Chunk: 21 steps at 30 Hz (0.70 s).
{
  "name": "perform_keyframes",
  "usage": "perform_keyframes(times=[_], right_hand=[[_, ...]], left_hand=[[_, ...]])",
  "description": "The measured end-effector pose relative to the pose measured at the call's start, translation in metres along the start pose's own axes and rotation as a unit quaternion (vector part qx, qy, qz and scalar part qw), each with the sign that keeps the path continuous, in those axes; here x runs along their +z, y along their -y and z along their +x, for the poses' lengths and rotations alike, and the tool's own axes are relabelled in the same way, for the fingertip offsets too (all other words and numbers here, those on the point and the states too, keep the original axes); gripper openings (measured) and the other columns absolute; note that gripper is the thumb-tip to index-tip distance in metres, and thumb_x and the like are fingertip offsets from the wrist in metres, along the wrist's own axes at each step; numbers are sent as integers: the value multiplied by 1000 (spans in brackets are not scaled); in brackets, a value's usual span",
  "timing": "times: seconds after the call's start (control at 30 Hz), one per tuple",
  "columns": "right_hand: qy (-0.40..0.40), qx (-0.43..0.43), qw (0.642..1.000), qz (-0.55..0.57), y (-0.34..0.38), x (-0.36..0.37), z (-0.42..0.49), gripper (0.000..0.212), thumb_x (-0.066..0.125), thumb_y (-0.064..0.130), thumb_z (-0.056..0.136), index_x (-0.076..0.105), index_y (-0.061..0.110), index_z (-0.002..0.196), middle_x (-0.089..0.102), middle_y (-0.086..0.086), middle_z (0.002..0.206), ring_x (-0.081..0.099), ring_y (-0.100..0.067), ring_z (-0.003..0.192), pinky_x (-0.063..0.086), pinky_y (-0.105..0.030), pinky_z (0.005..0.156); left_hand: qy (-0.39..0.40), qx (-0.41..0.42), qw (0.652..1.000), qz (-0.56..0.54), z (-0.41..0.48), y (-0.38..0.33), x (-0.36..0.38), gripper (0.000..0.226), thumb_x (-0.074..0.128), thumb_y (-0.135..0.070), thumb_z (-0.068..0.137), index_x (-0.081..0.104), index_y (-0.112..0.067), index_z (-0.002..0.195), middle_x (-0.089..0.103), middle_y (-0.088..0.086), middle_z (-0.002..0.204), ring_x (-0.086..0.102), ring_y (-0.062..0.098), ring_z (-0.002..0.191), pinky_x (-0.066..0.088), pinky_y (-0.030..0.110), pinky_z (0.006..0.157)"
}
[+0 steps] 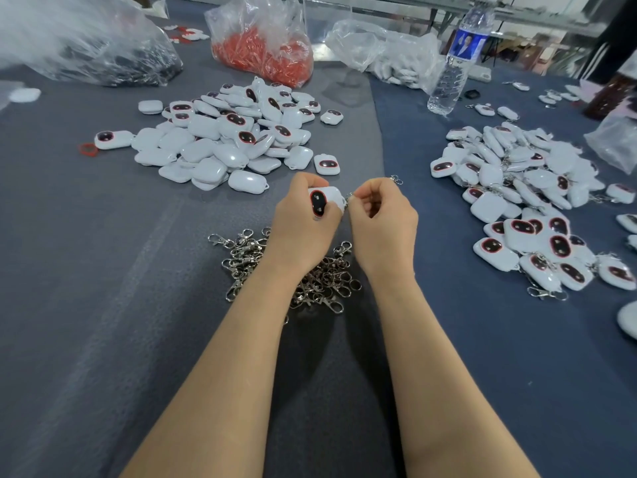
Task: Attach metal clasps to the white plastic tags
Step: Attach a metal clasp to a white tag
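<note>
grey cloth (103,305) covers the whole bench, two bare forearms come in from the near edge. landmark = clasp pile (241,260), nearest thing to the camera, partly hidden under the wrists. big tangle of loose clasps in it, so plenty left to fit.

just beyond the clasp pile both hands are up off the cloth on one unit. left hand (303,232): fingers curled round a tag (327,196), dark window facing the camera, one end pointing right. right hand (382,219): narrow pinch, thumb and fingers closed on a clasp (396,180). hook end sticks out past the knuckles, ring end sits right at the tag's corner. can't tell if the ring is through the tag yet, too small. my read: mid-attach on this one.

beyond and left of the clasp pile: bare tags (224,139), big heap, no metal visible on them = to-do stock. right of the clasp pile: done tags (517,188), clasps showing on many. heaps look roughly similar, so i'd call it about halfway, loosely.

far beyond the clasp pile: dark bag (103,53), bag of red bits (265,53), clear bag (389,53), water bottle (451,74).
</note>
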State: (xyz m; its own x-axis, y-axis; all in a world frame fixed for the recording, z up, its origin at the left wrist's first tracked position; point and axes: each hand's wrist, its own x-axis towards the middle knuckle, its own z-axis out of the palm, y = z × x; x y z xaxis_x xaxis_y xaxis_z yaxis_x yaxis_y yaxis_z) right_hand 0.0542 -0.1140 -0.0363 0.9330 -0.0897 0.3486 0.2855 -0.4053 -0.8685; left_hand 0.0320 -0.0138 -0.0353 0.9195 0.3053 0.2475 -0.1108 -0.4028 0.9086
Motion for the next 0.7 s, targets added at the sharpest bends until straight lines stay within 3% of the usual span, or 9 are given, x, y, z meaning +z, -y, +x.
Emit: perform_keyframes(times=[0.17, 0.33, 0.53, 0.7], right_hand=[[-3, 9, 1000, -11, -2, 1, 0, 14, 54, 2, 84, 56, 15, 78, 54, 5, 69, 45, -5, 59, 38, -8, 58], [-1, -1, 1000, -16, -2, 3, 0, 14, 54, 2, 84, 57, 15, 79, 54, 5, 71, 45, -5, 60, 38, -9, 60], [11, -15, 999, -30, -5, 6, -3, 15, 53, 1, 85, 56, 15, 78, 54, 1, 70, 44, -8, 60, 37, -11, 57], [28, -33, 997, -67, -6, 7, -4, 12, 53, 4, 88, 56, 13, 81, 58, -4, 77, 49, -15, 69, 42, -27, 65]], left_hand=[[-2, 16, 1000, 2, 0, -1, 0, 18, 56, -12, 86, 49, -19, 101, 51, -15, 80, 49, -16, 66, 36, 3, 59], [0, 9, 1000, 16, 0, 0, 0, 18, 55, -14, 88, 48, -20, 103, 50, -15, 79, 49, -9, 67, 37, 2, 58], [-6, 7, 1000, 4, -1, -2, 1, 20, 53, -9, 88, 47, -19, 105, 49, -14, 80, 50, -15, 63, 36, 1, 55], [-17, 2, 1000, 20, 0, 1, 1, 23, 53, -8, 89, 49, -16, 110, 48, -14, 79, 49, -7, 63, 35, 0, 55]])
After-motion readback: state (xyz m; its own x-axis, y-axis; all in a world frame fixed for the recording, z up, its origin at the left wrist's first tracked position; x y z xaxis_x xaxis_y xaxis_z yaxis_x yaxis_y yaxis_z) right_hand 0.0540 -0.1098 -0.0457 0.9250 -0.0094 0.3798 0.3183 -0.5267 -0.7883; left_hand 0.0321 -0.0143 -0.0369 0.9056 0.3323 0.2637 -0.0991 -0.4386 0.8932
